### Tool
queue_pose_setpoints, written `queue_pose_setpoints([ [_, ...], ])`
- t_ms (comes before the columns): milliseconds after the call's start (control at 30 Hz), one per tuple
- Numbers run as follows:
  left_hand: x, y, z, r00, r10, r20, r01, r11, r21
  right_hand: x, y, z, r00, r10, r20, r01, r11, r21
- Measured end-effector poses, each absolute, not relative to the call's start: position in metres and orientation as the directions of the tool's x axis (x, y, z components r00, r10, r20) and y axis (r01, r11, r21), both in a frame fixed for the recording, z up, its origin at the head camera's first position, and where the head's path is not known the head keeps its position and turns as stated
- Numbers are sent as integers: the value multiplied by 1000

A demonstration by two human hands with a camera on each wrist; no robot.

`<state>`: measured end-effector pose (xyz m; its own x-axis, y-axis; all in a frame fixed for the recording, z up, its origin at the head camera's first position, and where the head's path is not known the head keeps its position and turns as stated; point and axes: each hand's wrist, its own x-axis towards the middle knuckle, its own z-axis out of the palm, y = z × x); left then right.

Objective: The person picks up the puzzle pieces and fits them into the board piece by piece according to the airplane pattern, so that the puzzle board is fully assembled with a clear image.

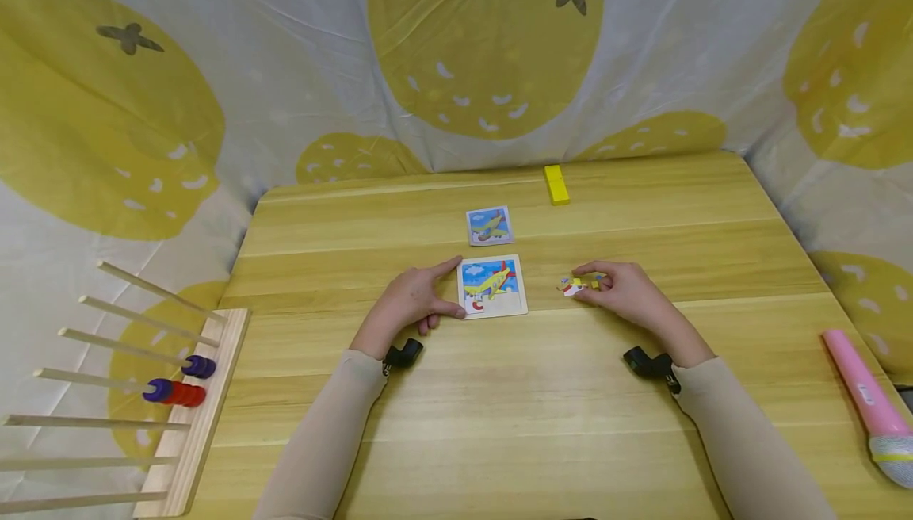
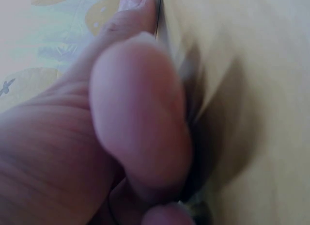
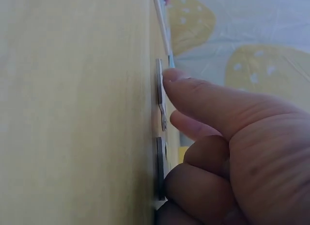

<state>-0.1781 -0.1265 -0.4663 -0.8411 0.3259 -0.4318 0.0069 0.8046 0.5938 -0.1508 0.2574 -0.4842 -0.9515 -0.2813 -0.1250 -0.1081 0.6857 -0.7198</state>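
A small wooden jigsaw board (image 1: 515, 303) with a yellow airplane picture lies on the table, its lower part partly bare. My left hand (image 1: 410, 298) holds the board by its left side, index finger at the top corner and thumb at the bottom one. To the right, my right hand (image 1: 628, 290) pinches a small puzzle piece (image 1: 571, 287) between thumb and index finger, close to the tabletop. Another puzzle piece (image 3: 161, 167) lies beneath its curled fingers in the right wrist view. The left wrist view shows mostly blurred fingers (image 2: 140, 113), with the board largely hidden.
Behind the board lies a matching airplane picture card (image 1: 490, 226). A yellow block (image 1: 556, 185) is near the back edge. At the left stands a wooden peg rack (image 1: 207, 417) with red and purple rings; a pink toy microphone (image 1: 866, 393) lies at the right edge.
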Motion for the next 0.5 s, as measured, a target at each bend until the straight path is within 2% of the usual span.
queue_pose_setpoints([
  [500,-178,-126,-465,-837,328,-439,2,804,595,-152,255,-487,-958,-267,-107,-130,733,-667],
])
